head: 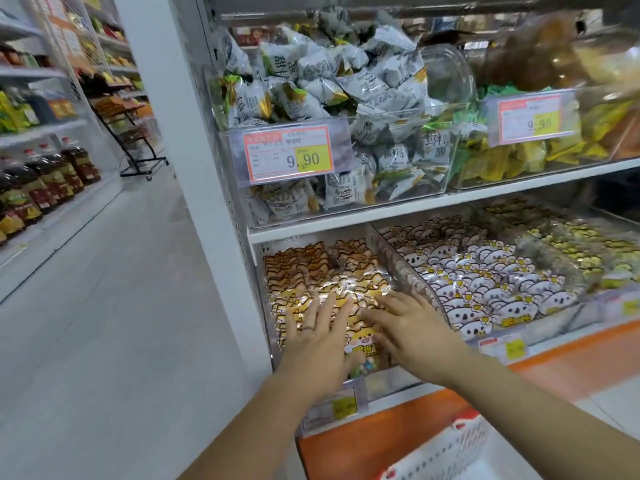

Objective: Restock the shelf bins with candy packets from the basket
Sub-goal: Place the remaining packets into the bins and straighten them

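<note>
Divider (pixel 403 270) stands just right of the orange packets (pixel 322 268); left hand (pixel 317 341) and right hand (pixel 414 329) press them, fingers straight; basket (pixel 450 448) near.

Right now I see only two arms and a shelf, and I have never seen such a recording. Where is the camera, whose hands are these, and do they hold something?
There is no machine here. A person wears one camera on the head. It looks forward and down, so you see only that person's arms. The left hand and the right hand lie flat, with straight fingers, on the yellow packets in the lower left bin. They rest on the packets, and neither hand holds anything. The next bin has koala packets. The shelf above has grey packets behind a price tag. The white basket shows at the bottom edge, below the arms.
</note>
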### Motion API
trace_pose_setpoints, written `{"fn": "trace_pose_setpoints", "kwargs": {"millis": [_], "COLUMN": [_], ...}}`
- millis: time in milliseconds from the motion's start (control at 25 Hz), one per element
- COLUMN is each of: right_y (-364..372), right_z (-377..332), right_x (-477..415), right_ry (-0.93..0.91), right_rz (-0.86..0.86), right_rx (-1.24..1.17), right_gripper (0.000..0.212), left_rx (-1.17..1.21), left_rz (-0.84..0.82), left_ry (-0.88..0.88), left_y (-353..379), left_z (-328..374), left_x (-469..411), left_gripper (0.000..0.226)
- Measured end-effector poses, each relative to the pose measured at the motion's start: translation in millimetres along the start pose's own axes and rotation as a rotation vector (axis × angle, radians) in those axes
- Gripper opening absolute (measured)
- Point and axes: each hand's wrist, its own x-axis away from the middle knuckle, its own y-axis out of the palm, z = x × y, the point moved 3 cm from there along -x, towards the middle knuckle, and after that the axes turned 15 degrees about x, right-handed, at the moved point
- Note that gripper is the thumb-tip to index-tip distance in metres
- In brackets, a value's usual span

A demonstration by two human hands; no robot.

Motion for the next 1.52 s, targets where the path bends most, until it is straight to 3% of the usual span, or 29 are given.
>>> {"fn": "trace_pose_setpoints", "kwargs": {"millis": [160, 280, 400, 480, 520, 600, 720, 880, 1080, 1200, 1360, 1440, 1520], "right_y": [25, 23, 3, -9, -10, -3, 0, -4, -1, -13, -44, -56, -55], "right_z": [-13, -12, -7, -8, -9, -7, -5, -7, -2, 1, 12, 31, 67], "right_x": [-4, -13, -3, 21, 37, 60, 59, 42, 33, 31, 27, 27, 33], "right_ry": [-0.035, -0.009, 0.062, 0.083, 0.064, 0.018, 0.043, 0.038, -0.039, -0.073, -0.025, 0.012, 0.122], "right_rz": [-0.113, -0.144, 0.054, 0.305, 0.394, 0.415, 0.143, -0.053, -0.367, -0.435, -0.277, -0.047, 0.116], "right_rx": [0.012, -0.107, -0.277, -0.244, -0.212, -0.152, -0.085, 0.041, 0.047, -0.068, -0.296, -0.291, -0.276], "right_gripper": [0.045, 0.043, 0.049, 0.037, 0.026, 0.016, 0.038, 0.082, 0.088, 0.083, 0.035, 0.026, 0.024], "left_rx": [-0.017, 0.003, 0.090, 0.161, 0.165, 0.166, 0.228, 0.056, 0.020, 0.104, 0.095, 0.119, 0.158], "left_rz": [-0.094, -0.124, -0.097, -0.006, 0.062, 0.193, 0.266, 0.135, 0.047, 0.010, 0.140, 0.225, 0.366], "left_ry": [-0.060, -0.093, -0.099, -0.061, -0.007, 0.106, 0.057, -0.044, -0.109, -0.142, -0.137, -0.059, 0.091], "left_y": [8, 9, 2, -4, -6, -3, 0, 0, 1, -5, -26, -32, -32], "left_z": [-14, -17, -11, 0, 10, 30, 34, 17, 17, 24, 48, 74, 108], "left_x": [-10, -14, -12, -8, -7, -5, -10, -20, -25, -22, -10, -11, -18], "left_gripper": [0.070, 0.070, 0.081, 0.088, 0.084, 0.060, 0.033, 0.032, 0.028, 0.031, 0.046, 0.049, 0.038]}}
